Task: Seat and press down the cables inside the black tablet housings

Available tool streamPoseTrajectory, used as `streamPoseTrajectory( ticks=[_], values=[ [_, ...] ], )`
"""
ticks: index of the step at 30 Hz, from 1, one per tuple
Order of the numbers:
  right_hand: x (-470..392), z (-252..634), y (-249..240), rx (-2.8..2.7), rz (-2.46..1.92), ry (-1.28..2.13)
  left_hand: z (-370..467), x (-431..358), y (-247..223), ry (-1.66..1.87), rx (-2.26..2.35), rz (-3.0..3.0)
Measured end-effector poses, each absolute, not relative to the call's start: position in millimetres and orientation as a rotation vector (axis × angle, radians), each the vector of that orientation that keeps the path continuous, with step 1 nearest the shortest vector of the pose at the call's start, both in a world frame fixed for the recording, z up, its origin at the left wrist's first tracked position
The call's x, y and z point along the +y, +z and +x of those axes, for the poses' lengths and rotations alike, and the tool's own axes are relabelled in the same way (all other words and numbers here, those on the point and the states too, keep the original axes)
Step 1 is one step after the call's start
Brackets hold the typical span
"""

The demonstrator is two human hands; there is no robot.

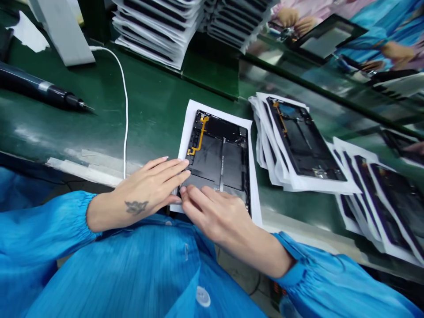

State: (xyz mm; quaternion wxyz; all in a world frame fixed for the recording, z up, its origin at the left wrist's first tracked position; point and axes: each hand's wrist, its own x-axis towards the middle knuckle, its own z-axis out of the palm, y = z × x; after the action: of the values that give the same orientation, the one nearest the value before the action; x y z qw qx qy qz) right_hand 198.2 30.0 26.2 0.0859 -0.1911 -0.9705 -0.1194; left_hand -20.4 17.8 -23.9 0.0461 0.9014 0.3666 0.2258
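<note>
A black tablet housing (212,150) with an orange flex cable (201,137) near its left edge lies on a white paper sheet (186,128) in front of me. My left hand (149,183) rests along the housing's left side, its fingers stretched out and the tips on the edge. Bent over the lower left corner is my right hand (215,210), with thumb and fingers pressed together. What lies between those fingertips is hidden, and the near edge of the housing is partly covered by this hand.
Stacked housings with paper between them (308,141) stand at the right, more (391,198) beyond. Tall stacks (159,31) rise at the back. A black pen-shaped driver (43,86) and a white cable (126,101) lie left on the green bench (155,97). Co-workers' hands (294,20) show across the bench.
</note>
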Motion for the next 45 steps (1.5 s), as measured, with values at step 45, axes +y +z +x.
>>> streamPoseTrajectory(
  ticks=[45],
  values=[
    [-17.2, 210.1, -41.0, -2.059, -0.836, 0.013, -21.8, 4.2, -19.8, 0.984, 0.938, 3.069]
  ],
)
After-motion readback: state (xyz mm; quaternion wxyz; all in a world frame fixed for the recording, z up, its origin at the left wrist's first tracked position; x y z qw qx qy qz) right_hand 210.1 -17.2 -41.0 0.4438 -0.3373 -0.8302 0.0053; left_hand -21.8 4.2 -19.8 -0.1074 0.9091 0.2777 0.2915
